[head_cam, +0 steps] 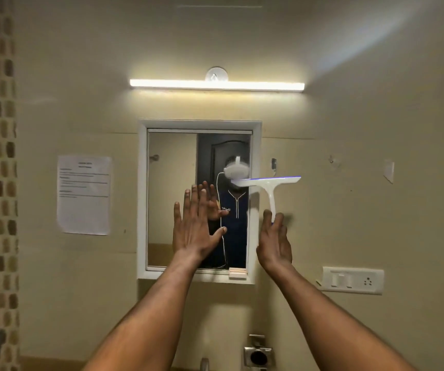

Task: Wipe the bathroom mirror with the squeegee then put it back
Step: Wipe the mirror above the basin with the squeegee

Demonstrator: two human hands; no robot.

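Observation:
The white-framed mirror (172, 199) hangs on the wall ahead, reflecting a person. A white squeegee (269, 187) with a blue-edged blade stands upright at the mirror's right edge, its blade level and lying partly over the glass and partly over the wall. My right hand (274, 242) grips the lower end of its handle. My left hand (196, 226) is raised flat in front of the mirror's middle, fingers spread, holding nothing; whether it touches the glass I cannot tell.
A lit tube light (217, 85) runs above the mirror. A paper notice (83, 195) is stuck to the wall at left, a switch and socket plate (353, 280) at lower right. A small hook (274, 165) sits just right of the mirror. Mosaic tiles line the far left.

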